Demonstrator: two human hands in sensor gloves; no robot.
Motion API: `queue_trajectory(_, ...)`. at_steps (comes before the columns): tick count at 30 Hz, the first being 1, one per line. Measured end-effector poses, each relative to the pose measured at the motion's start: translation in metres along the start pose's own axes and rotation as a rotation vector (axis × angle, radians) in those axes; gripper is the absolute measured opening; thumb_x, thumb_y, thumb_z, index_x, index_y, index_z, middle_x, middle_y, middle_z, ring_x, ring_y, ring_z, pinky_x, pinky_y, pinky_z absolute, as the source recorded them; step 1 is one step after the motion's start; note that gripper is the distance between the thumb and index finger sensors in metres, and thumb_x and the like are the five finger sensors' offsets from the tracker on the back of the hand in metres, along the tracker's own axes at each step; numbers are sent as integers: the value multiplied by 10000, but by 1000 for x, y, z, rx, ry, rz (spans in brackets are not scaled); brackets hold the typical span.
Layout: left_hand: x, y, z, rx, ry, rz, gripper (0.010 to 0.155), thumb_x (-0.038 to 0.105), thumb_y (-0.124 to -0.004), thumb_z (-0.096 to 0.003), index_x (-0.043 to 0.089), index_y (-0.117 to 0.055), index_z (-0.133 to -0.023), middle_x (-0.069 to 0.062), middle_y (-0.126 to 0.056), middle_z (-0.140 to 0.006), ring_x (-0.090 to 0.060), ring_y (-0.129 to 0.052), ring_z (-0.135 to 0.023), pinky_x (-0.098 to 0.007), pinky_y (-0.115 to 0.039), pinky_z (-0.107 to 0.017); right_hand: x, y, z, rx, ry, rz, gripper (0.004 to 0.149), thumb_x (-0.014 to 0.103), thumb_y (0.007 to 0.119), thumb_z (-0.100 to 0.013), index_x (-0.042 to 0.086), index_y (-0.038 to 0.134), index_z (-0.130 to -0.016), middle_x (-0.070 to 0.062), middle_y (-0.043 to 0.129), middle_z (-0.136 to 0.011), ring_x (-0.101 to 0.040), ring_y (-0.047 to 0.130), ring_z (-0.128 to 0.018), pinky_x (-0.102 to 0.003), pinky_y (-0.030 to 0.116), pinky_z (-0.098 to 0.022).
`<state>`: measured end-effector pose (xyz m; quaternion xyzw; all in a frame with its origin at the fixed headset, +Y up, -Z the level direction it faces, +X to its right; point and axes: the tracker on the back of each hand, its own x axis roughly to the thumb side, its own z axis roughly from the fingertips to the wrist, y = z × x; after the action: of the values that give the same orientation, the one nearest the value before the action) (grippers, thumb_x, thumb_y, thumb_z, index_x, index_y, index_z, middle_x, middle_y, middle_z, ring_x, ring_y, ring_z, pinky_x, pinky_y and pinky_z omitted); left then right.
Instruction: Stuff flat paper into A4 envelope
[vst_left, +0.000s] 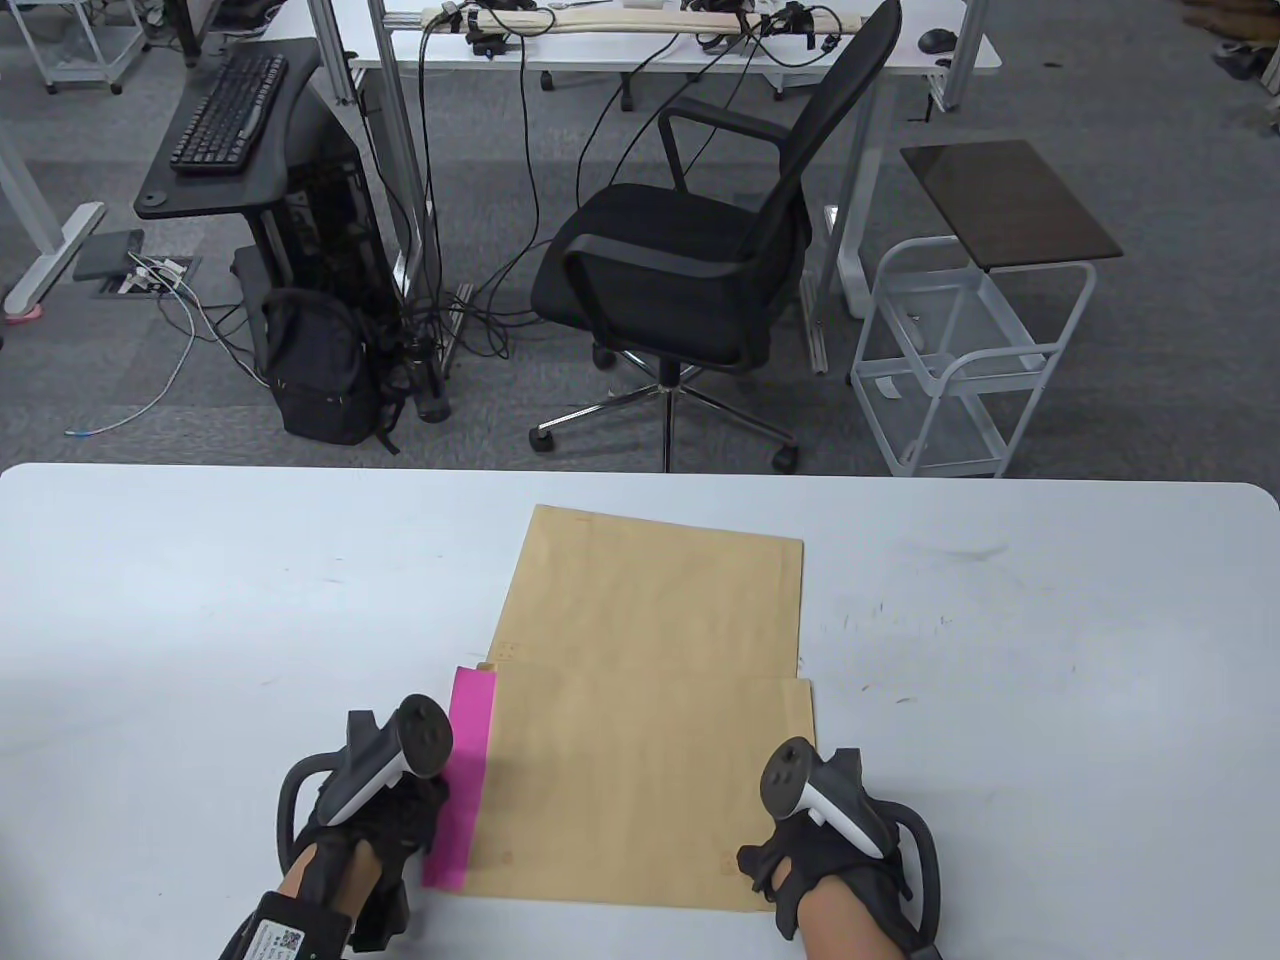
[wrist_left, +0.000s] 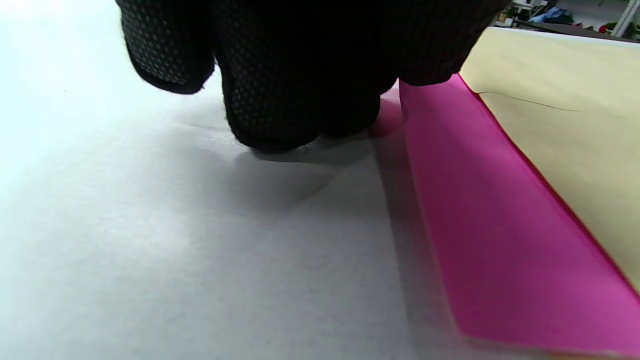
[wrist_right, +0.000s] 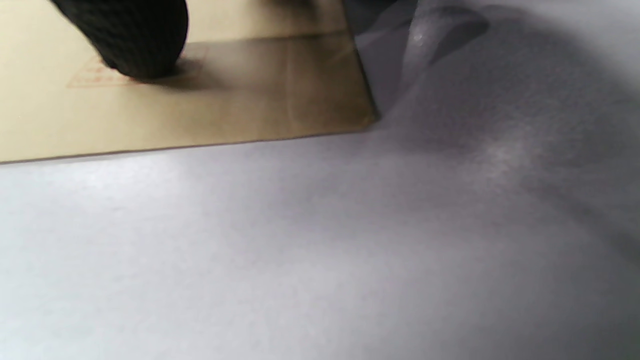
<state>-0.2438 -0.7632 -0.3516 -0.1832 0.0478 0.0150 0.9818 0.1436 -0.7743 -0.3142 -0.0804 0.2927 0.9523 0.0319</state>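
Two brown envelopes lie overlapped at lower centre of the table view; the near envelope (vst_left: 640, 790) has pink paper (vst_left: 465, 770) protruding along its left edge, so insertion looks mostly done, the last strip left; left hand (vst_left: 375, 810) sits at that strip, grip unclear; right hand (vst_left: 810, 870) presses a fingertip (wrist_right: 135, 35) on the lower-right corner, nothing grasped.

Envelope, A4 (vst_left: 640, 790): manila brown, laid flat on the white table at its near edge; faint red print is seen by the near corners. Second manila envelope (vst_left: 655, 595): laid flat behind it, its near part overlapped by the first. Paper (vst_left: 462, 780): magenta sheet, flat; only a narrow strip is exposed along the near envelope's left edge.
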Motion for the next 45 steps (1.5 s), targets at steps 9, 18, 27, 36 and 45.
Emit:
queue_trajectory(9, 11, -2, 2, 6, -39, -35, 497, 416, -817, -434, 281, -850, -911, 130, -987, -751, -149, -1084, -565, -478, -857, -623, 0, 0, 0, 1, -2, 0, 850, 663, 764, -471, 377, 267, -1098, -25, 200, -1104, -374, 343, -1077, -658, 443, -718)
queue_trajectory(18, 22, -4, 5, 33, -78, -63, 505, 439, -814, -430, 289, -848, -911, 129, -985, -753, -152, -1081, -566, -479, -854, -627, 0, 0, 0, 1, -2, 0, 848, 661, 764, -472, 376, 268, -1098, -23, 200, -1103, -375, 339, -1077, -659, 443, -717)
queue_trajectory(27, 24, -4, 5, 31, -96, -73, 510, 449, -815, -429, 314, -841, -920, 126, -976, -768, -153, -1072, -581, -482, -845, -641, 0, 0, 0, 2, -5, 0, 850, 660, 763, -472, 367, 268, -1098, -23, 202, -1103, -373, 342, -1077, -659, 443, -717)
queue_trajectory(36, 31, -6, 6, 29, -136, -98, 536, 457, -808, -430, 344, -805, -955, 119, -962, -794, -162, -1059, -608, -493, -830, -658, -1, 0, 0, 1, -10, -5, 849, 658, 766, -470, 368, 272, -1096, -22, 208, -1103, -371, 346, -1075, -657, 447, -716)
queue_trajectory(45, 34, -7, 6, 30, -145, -98, 550, 463, -807, -428, 351, -790, -966, 116, -954, -800, -164, -1051, -608, -494, -826, -664, -1, 0, 0, -1, -11, -4, 848, 657, 768, -469, 368, 275, -1095, -19, 212, -1103, -371, 350, -1074, -656, 450, -715)
